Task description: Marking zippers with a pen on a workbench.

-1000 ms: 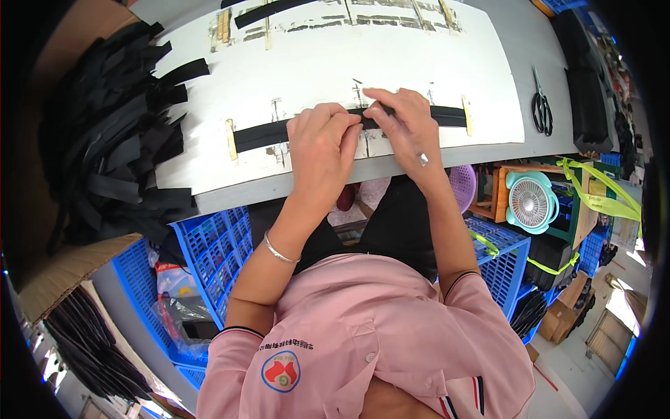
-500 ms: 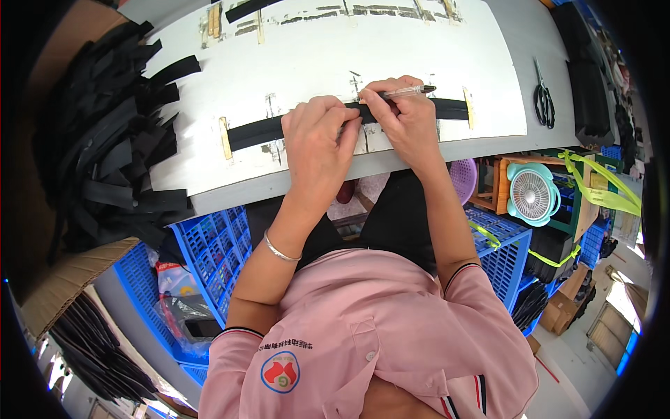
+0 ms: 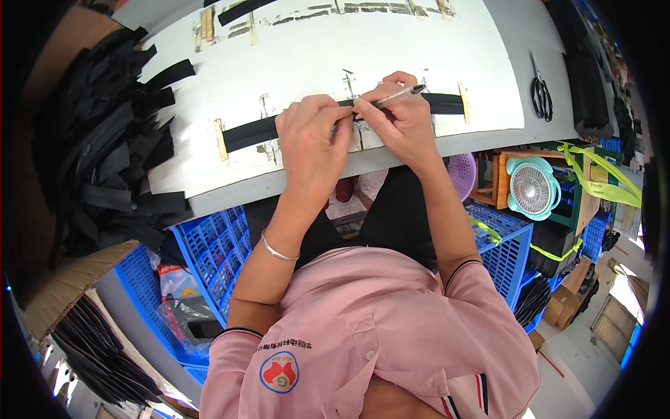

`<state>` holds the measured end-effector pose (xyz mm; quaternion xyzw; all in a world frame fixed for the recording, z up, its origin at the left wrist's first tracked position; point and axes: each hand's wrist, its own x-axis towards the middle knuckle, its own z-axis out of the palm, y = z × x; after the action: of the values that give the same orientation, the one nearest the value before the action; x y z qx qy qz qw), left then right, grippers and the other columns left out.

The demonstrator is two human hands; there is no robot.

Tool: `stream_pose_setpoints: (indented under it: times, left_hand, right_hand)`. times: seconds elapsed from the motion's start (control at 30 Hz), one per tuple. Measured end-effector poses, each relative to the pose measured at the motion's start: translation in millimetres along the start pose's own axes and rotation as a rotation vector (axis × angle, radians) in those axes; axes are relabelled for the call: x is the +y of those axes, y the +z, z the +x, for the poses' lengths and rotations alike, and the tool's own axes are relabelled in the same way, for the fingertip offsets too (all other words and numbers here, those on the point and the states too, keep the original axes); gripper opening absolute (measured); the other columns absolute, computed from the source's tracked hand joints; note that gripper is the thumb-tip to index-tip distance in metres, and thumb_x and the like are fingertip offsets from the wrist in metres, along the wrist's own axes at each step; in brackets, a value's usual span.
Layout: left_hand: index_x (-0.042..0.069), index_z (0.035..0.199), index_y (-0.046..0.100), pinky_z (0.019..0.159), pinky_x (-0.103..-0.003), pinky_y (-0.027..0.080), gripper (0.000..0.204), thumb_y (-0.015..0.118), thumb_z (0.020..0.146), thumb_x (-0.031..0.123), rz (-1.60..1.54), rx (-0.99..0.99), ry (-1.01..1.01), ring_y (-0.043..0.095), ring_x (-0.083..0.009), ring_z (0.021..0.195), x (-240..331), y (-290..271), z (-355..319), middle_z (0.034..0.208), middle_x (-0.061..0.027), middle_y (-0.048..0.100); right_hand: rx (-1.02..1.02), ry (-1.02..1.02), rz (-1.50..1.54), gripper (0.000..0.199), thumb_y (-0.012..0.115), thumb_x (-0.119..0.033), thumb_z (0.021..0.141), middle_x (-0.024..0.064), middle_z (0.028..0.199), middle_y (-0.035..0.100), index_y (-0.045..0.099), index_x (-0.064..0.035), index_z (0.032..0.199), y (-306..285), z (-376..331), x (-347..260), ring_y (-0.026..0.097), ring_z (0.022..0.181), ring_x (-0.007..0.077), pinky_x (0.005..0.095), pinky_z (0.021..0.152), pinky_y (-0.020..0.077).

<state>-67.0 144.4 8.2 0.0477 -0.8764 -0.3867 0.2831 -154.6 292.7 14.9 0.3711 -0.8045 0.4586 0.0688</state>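
A long black fabric strip [image 3: 251, 131] lies across the white board [image 3: 293, 66], its ends between two small tan guide pieces. My left hand [image 3: 314, 136] is closed on the strip near its middle, thumb and fingertips together. Just to the right, my right hand [image 3: 399, 120] grips a clear pen with a dark end [image 3: 403, 96], slanting up and right. Its fingertips are at the strip, almost touching those of the left hand. The pen's writing tip is hidden by the fingers.
Many loose black strips [image 3: 115, 140] are heaped at the left. Black scissors [image 3: 540, 98] lie on the grey table at the right, near a black stack [image 3: 586, 94]. Blue crates [image 3: 213, 262] and a turquoise fan [image 3: 532, 188] stand below the table edge.
My right hand with the pen has moved nearer to the left hand and down onto the strip's middle. The left hand stays on the strip. The whole view has shifted slightly.
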Motion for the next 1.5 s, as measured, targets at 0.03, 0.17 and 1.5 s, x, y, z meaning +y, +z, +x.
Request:
stream_pose_setpoints:
  times: [0.03, 0.17, 1.5]
  left_hand:
    - [0.008, 0.085, 0.076, 0.084, -0.037, 0.04, 0.007, 0.079, 0.079, 0.007, 0.004, 0.002, 0.0, 0.062, -0.021, 0.089, 0.6, -0.3, 0.4, 0.092, -0.0012, 0.067]
    - [0.008, 0.086, 0.076, 0.084, -0.037, 0.041, 0.007, 0.079, 0.079, 0.007, 0.005, -0.009, -0.011, 0.062, -0.0211, 0.089, 0.6, 0.0, 0.5, 0.092, -0.0013, 0.067]
    - [0.009, 0.089, 0.079, 0.092, -0.036, 0.042, 0.009, 0.08, 0.08, 0.009, -0.057, -0.142, 0.122, 0.063, -0.0219, 0.098, 44.4, 80.5, 25.5, 0.098, -0.0013, 0.072]
  right_hand:
    - [0.001, -0.005, 0.005, 0.02, 0.075, -0.015, 0.088, 0.0003, 0.071, 0.073, 0.072, -0.0046, 0.07, 0.7, -0.1, 0.5, 0.054, 0.06, 0.0153, 0.0379, 0.095, 0.0425]
    - [0.014, -0.027, 0.005, 0.02, 0.075, -0.015, 0.087, 0.0006, 0.072, 0.073, 0.072, -0.0047, 0.07, 2.8, 1.1, 0.3, 0.054, 0.059, 0.0165, 0.0397, 0.095, 0.0425]
    - [0.213, 0.383, 0.055, 0.014, 0.067, -0.01, 0.098, 0.0031, 0.08, 0.071, 0.072, 0.0026, 0.095, -67.7, -25.7, 39.9, 0.062, 0.072, 0.0073, 0.0245, 0.065, 0.0493]
